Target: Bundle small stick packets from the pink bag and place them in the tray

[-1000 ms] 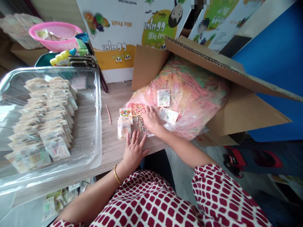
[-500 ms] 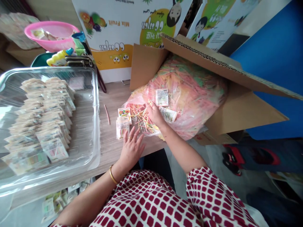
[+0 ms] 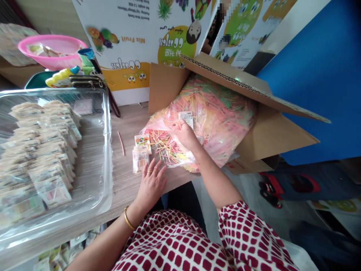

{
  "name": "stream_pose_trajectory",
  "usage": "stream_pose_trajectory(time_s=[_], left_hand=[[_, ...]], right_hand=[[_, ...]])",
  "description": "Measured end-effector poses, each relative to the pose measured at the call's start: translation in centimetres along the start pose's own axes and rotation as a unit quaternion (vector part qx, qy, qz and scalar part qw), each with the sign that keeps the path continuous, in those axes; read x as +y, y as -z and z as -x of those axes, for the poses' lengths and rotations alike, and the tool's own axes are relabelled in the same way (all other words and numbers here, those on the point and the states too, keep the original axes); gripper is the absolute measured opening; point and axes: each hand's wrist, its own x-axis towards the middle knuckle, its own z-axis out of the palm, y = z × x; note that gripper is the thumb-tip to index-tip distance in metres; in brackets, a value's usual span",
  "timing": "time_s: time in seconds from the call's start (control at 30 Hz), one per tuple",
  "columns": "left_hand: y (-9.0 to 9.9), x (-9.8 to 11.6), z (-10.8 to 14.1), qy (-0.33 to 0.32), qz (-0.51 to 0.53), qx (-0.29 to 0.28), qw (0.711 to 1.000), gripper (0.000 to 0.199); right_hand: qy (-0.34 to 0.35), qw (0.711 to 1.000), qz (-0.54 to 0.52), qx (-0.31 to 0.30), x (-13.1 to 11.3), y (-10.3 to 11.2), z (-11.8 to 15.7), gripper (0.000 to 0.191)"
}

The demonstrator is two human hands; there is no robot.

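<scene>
My right hand (image 3: 184,134) is over the mouth of a large clear bag (image 3: 217,113) full of thin coloured candy sticks. Its fingers are pinched, and a thin pale candy stick seems to show at the tips. Loose candy sticks (image 3: 165,145) spill out just below it. A small printed sachet (image 3: 186,118) lies on the bag behind that hand. My left hand (image 3: 152,180) rests open near the table's front edge, fingers spread, holding nothing. By its fingertips lie a clear-faced sachet of sticks (image 3: 140,161) and a fruit-printed sachet (image 3: 142,140).
At left, a clear plastic tray (image 3: 108,165) holds rows of filled sachets (image 3: 50,150). One pink stick (image 3: 121,143) lies on the table beside it. An open cardboard box (image 3: 276,131) surrounds the bag. Behind stand a printed carton (image 3: 121,45), a pink basin (image 3: 53,62) and a dark purse (image 3: 87,81).
My right hand has lifted slightly away from the loose sticks, its fingers drawn together. The left hand stays open beside the sachets. The whole view has shifted a little.
</scene>
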Motion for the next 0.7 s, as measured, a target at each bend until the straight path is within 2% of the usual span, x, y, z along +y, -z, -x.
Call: stream_pose_trajectory(time_s=[0.03, 0.1, 0.17, 0.23, 0.37, 0.43, 0.57, 0.63, 0.7], left_hand=[[0.0, 0.0, 0.0, 0.001, 0.000, -0.001, 1.000, 0.042], [-0.1, 0.0, 0.0, 0.002, 0.000, 0.001, 1.000, 0.042], [-0.1, 0.1, 0.0, 0.002, 0.002, 0.003, 1.000, 0.041], [-0.2, 0.1, 0.1, 0.000, 0.005, 0.006, 1.000, 0.040], [-0.1, 0.1, 0.0, -0.013, 0.019, 0.022, 0.999, 0.038], [0.1, 0.0, -0.2, -0.016, 0.040, 0.034, 0.998, 0.036], [1.1, -0.2, -0.8, 0.005, 0.153, 0.053, 0.987, 0.029], [1.7, -0.2, -1.3, 0.050, 0.259, 0.061, 0.963, 0.027], [2.2, -0.2, -2.0, 0.137, 0.397, 0.068, 0.905, 0.029]], right_hand=[[-0.008, 0.995, 0.093, 0.026, -0.1, 1.1, -0.3, 0.024], [-0.054, 0.962, 0.261, 0.067, 0.0, 3.0, -1.0, 0.031], [-0.107, 0.930, 0.343, 0.073, 0.6, 4.1, -1.7, 0.041], [-0.127, 0.917, 0.371, 0.066, 1.3, 4.4, -2.2, 0.046], [-0.094, 0.916, 0.383, 0.076, 2.3, 4.3, -2.3, 0.034], [-0.077, 0.914, 0.387, 0.092, 2.6, 4.7, -2.2, 0.034], [-0.080, 0.916, 0.368, 0.137, 2.8, 6.3, -1.9, 0.032], [-0.056, 0.932, 0.306, 0.184, 2.5, 6.8, -1.4, 0.030], [-0.013, 0.961, 0.196, 0.193, 1.8, 6.4, -0.2, 0.026]])
